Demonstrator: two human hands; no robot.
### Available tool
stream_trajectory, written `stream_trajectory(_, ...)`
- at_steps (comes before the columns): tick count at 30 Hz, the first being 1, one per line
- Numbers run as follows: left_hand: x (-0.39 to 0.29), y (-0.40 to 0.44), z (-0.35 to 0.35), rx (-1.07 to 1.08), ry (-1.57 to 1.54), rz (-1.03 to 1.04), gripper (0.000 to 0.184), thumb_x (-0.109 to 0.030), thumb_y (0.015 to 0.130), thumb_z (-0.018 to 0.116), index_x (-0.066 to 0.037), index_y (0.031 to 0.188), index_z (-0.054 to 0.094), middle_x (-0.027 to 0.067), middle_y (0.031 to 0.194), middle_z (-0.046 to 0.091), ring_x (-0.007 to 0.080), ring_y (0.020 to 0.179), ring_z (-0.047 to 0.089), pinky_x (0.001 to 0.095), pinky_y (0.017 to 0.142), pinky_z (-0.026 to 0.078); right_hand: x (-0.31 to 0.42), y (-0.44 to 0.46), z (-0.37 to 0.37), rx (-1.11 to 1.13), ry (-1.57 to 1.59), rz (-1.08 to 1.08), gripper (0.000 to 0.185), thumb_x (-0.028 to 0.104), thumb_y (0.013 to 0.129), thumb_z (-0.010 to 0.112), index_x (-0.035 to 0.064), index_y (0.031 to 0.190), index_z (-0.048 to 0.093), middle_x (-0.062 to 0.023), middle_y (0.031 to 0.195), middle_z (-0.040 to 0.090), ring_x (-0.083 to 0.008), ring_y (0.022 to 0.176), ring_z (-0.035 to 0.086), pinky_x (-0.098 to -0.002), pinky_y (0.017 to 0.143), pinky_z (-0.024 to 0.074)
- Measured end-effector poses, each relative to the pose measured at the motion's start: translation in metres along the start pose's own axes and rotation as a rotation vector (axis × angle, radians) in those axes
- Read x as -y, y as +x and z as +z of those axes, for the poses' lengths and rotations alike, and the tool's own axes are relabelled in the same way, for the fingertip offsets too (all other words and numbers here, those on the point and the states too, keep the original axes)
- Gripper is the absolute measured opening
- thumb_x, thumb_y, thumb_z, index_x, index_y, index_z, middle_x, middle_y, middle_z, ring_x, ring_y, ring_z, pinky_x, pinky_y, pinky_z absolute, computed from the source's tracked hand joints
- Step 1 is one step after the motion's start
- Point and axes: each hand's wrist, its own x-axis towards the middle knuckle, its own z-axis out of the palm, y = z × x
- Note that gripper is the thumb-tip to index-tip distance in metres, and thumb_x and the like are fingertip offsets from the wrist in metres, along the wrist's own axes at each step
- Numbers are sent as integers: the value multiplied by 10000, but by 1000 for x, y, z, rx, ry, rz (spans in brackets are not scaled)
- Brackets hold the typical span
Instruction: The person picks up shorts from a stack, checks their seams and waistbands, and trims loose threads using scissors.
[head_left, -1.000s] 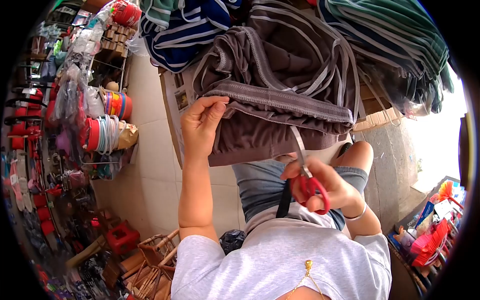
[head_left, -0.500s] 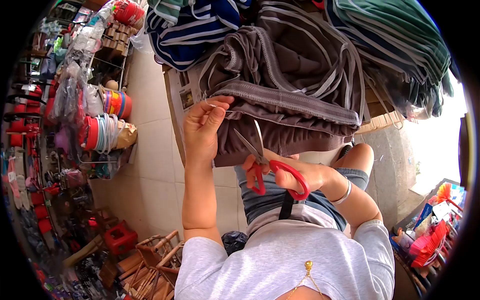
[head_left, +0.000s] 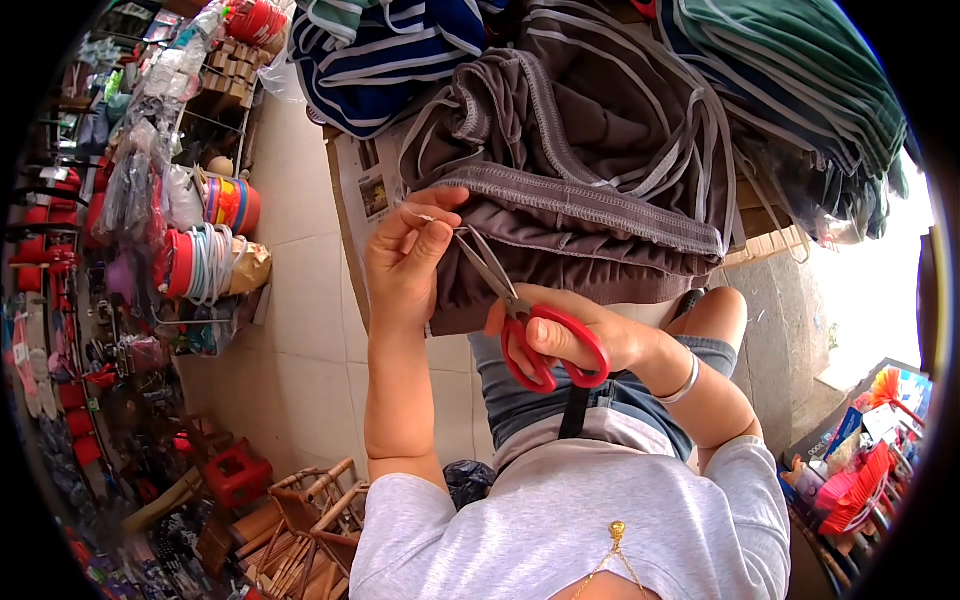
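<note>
My left hand (head_left: 402, 262) pinches a white thread (head_left: 430, 217) between thumb and fingers, at the left edge of a brown garment (head_left: 600, 225). The garment has pale stitched seams and a gathered edge; it is bunched up in front of me. My right hand (head_left: 585, 325) grips a pair of scissors (head_left: 515, 305) by the red handles, thumb through one loop. The blades are slightly apart and point up and left. Their tips are close to the thread beside my left fingertips; whether they touch it I cannot tell.
Blue striped garments (head_left: 390, 70) are heaped at the back left, and a stack of green ones (head_left: 790, 70) lies at the back right. Crowded shelves (head_left: 150, 210) stand on the left. A wooden stool (head_left: 310, 520) is at lower left on the tiled floor (head_left: 305, 390).
My right hand has brought the scissors up and left to the left fingertips. The blades have closed partway. My left hand stays almost in place with the thread.
</note>
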Motion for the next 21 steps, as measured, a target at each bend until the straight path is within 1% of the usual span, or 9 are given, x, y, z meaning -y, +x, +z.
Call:
stream_trajectory(3, -2, -1, -1, -12, -7, -11, 123, -142, 855, 714, -29, 888, 680, 126, 1091, 609, 149, 1011, 561, 282, 902, 416, 1, 1, 0, -3, -5, -3, 621, 582, 931, 456, -19, 1084, 501, -46, 679, 526, -122, 609, 548, -263, 569, 460)
stream_trajectory(5, -1, -1, -3, -7, 53, 28, 126, -149, 845, 726, -32, 874, 688, 107, 1077, 590, 146, 1013, 542, 289, 901, 410, 3, 3, 0, -13, 0, -14, 617, 582, 930, 458, -16, 1074, 502, -43, 671, 523, -119, 597, 546, -259, 558, 457)
stream_trajectory(7, 0, -1, -2, -7, 48, 27, 126, -149, 843, 728, -32, 873, 691, 109, 1087, 590, 153, 1033, 539, 293, 909, 406, 6, 6, -1, -50, -1, -2, 651, 573, 933, 464, -63, 1071, 482, -62, 613, 526, -144, 555, 532, -263, 544, 436)
stream_trajectory(9, -1, -1, -2, -7, 42, 27, 125, -149, 840, 730, -33, 871, 693, 111, 1097, 589, 160, 1054, 536, 296, 917, 403, 9, 7, 0, -60, -7, 4, 651, 574, 931, 470, -63, 1070, 484, -60, 612, 522, -141, 554, 529, -258, 536, 431)
stream_trajectory(12, -2, 0, -1, 1, 17, 18, 121, -143, 840, 728, -30, 870, 694, 119, 1129, 576, 186, 1103, 532, 331, 956, 408, 8, 7, 0, -76, 9, 2, 649, 575, 922, 489, -57, 1070, 489, -53, 612, 517, -129, 553, 524, -244, 518, 420)
stream_trajectory(14, -2, 0, -2, 9, -6, 3, 137, -148, 838, 730, -23, 875, 688, 131, 1156, 563, 212, 1148, 520, 374, 1002, 410, 9, 7, 0, -80, 30, -7, 647, 575, 916, 503, -53, 1072, 492, -48, 613, 515, -121, 552, 521, -235, 508, 413)
stream_trajectory(15, -1, -1, -2, 9, -6, 3, 137, -148, 838, 730, -23, 875, 688, 131, 1156, 563, 212, 1148, 520, 374, 1002, 410, 10, 6, 0, -91, 31, 12, 639, 574, 911, 514, -46, 1066, 500, -43, 615, 517, -112, 551, 517, -229, 503, 408)
stream_trajectory(17, 0, -1, -3, 10, -17, 17, 151, -151, 839, 728, -15, 882, 678, 147, 1163, 557, 232, 1124, 542, 409, 1023, 414, 10, 6, 0, -103, 33, 31, 632, 572, 906, 526, -40, 1061, 508, -37, 618, 518, -103, 551, 513, -223, 498, 403)
stream_trajectory(21, -2, -2, -2, 1, -81, 15, 153, -147, 837, 730, -15, 885, 670, 156, 1154, 558, 237, 1089, 564, 415, 1017, 424, 12, 2, 1, -124, -21, -22, 626, 576, 896, 549, -34, 1038, 526, -23, 622, 530, -90, 560, 516, -209, 505, 399)
